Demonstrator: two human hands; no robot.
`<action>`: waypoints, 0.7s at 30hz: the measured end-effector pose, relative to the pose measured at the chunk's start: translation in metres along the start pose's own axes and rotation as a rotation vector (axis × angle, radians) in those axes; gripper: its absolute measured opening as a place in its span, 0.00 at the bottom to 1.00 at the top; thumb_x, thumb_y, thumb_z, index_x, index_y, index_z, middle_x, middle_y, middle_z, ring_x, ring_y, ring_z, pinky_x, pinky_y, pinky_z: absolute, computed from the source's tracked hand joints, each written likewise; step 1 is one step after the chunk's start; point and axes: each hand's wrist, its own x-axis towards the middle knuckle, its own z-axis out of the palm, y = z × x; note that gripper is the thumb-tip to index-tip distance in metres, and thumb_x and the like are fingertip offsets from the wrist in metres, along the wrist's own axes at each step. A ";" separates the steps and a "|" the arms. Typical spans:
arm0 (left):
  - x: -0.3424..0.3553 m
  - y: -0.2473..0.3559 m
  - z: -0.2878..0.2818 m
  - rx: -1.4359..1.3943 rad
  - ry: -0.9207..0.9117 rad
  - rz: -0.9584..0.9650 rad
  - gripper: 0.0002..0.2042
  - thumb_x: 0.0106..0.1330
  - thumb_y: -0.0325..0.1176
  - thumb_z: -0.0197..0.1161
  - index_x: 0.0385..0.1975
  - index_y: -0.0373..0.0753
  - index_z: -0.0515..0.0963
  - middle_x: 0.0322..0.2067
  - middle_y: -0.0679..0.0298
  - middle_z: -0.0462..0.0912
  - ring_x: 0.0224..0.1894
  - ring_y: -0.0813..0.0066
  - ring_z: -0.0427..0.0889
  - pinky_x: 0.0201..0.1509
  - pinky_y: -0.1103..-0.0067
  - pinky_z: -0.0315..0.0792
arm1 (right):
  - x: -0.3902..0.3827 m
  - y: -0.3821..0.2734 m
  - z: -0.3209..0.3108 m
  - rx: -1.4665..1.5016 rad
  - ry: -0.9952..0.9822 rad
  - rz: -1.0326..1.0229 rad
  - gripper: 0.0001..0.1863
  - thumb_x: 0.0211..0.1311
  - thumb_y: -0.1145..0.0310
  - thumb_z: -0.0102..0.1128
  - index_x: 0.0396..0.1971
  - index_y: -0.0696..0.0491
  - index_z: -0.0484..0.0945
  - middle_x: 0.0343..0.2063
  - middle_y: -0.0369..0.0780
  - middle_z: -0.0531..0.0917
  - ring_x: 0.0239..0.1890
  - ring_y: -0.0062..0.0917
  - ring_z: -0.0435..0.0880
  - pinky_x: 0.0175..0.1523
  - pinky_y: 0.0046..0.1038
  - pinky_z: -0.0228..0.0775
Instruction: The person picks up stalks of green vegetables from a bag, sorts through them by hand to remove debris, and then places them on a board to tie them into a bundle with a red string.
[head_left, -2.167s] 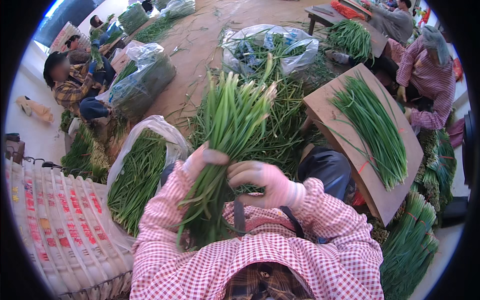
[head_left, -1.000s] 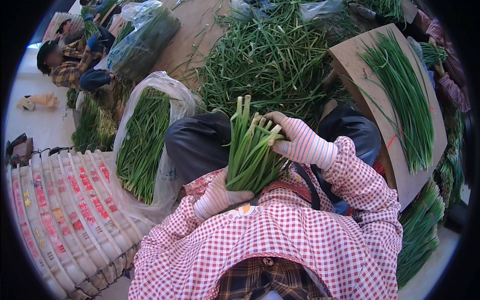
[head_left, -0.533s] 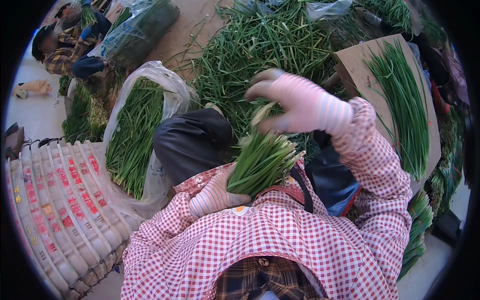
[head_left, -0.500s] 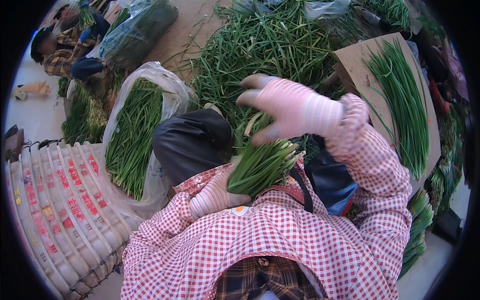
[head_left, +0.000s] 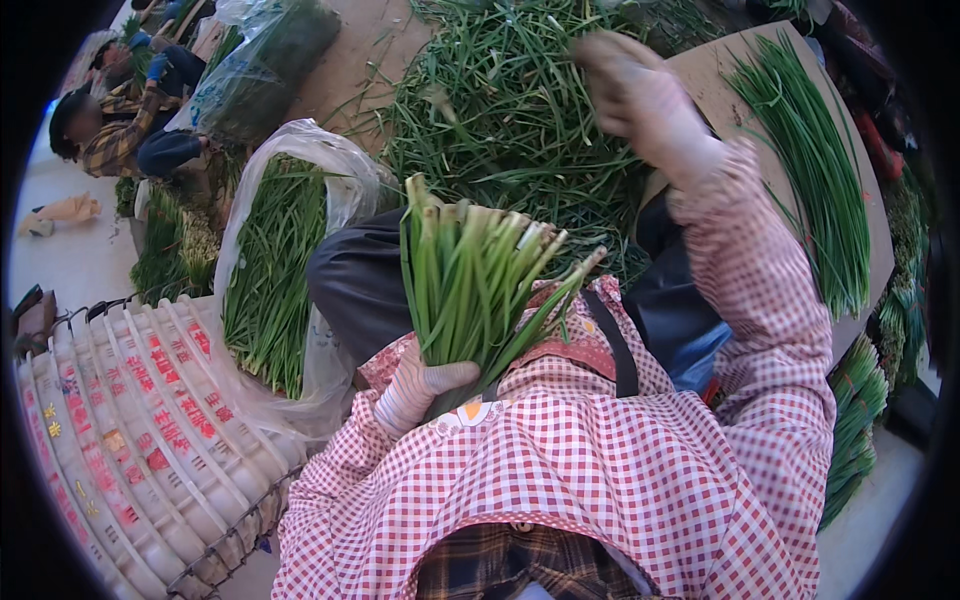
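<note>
My gloved left hand (head_left: 422, 388) is closed around a bunch of garlic chives (head_left: 465, 290) in front of my apron. The pale cut ends point up and away from me, and the leaves run down behind the hand. Away to the right, my gloved right hand (head_left: 640, 95) is raised at the edge of a big loose heap of green leaves (head_left: 500, 130). Motion smears its fingers, so I cannot see if anything is in them. To its right, a long sheaf of chives (head_left: 815, 180) lies on a cardboard sheet (head_left: 690, 75).
On the left an open clear plastic bag (head_left: 305, 140) holds more chives, beside a ribbed white basket (head_left: 150, 430) with red markings. Another person (head_left: 125, 130) sits at the far left near a stuffed plastic bag (head_left: 270, 70). Tied bundles (head_left: 855, 430) lie at the right.
My right hand has moved from above the bunch out to the upper right. The bunch in my left hand has tipped upright, its cut ends now pointing away from me.
</note>
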 end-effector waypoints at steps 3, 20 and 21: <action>-0.004 -0.013 -0.011 -0.094 -0.013 0.107 0.32 0.55 0.25 0.69 0.62 0.35 0.65 0.54 0.55 0.76 0.54 0.63 0.78 0.59 0.69 0.73 | -0.047 0.010 -0.045 -0.139 0.003 -0.015 0.09 0.69 0.60 0.53 0.37 0.50 0.76 0.14 0.26 0.66 0.11 0.09 0.57 0.15 0.16 0.43; 0.003 -0.027 0.008 -0.113 -0.069 0.200 0.32 0.54 0.27 0.70 0.61 0.32 0.66 0.54 0.50 0.77 0.52 0.57 0.80 0.59 0.63 0.75 | -0.074 0.012 -0.016 -1.134 -0.853 0.228 0.33 0.54 0.50 0.67 0.54 0.59 0.75 0.48 0.50 0.82 0.52 0.33 0.80 0.56 0.33 0.71; 0.004 -0.028 0.010 -0.138 -0.058 0.206 0.32 0.55 0.27 0.70 0.61 0.32 0.66 0.54 0.50 0.76 0.53 0.57 0.79 0.59 0.63 0.75 | -0.073 0.023 -0.010 -1.155 -0.948 0.290 0.31 0.56 0.51 0.66 0.53 0.58 0.76 0.47 0.48 0.82 0.51 0.32 0.81 0.56 0.33 0.71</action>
